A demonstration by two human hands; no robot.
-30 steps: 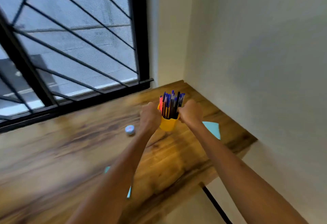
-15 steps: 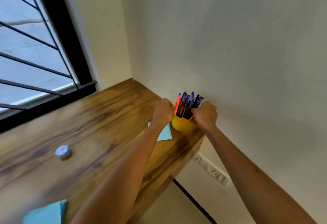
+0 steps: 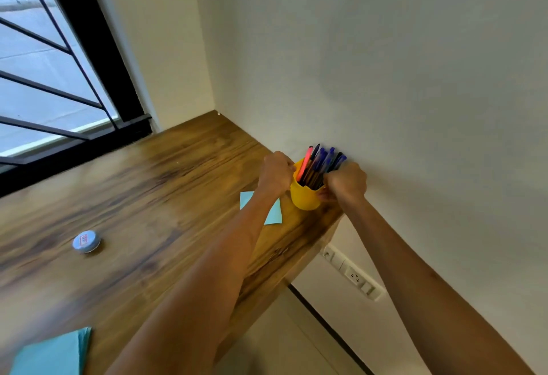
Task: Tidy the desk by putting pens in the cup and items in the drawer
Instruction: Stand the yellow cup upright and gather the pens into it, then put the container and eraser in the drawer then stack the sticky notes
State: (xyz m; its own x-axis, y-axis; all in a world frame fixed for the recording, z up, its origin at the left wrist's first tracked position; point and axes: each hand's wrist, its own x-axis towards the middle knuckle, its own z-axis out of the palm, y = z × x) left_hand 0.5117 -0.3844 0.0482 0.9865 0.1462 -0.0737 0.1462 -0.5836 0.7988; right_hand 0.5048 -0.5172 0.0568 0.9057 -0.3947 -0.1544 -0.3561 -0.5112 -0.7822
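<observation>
Since the earlier frame the cup (image 3: 305,197) has travelled with both hands to the desk (image 3: 148,202) end by the wall, at about 1 o'clock in view. Left hand (image 3: 275,171) and right hand (image 3: 347,182) curl round its sides, equally near. The pens (image 3: 320,164) stand upright inside. Still loose: blue paper (image 3: 274,211) at the cup's 8 o'clock, round tin (image 3: 86,241) farther off.

Wooden desk (image 3: 154,197). Yellow cup (image 3: 304,198) on it between left hand (image 3: 275,171) and right hand (image 3: 347,182). Blue note (image 3: 274,211) under left wrist. Round tin (image 3: 86,241) and teal paper (image 3: 50,354) well left of both hands.
</observation>
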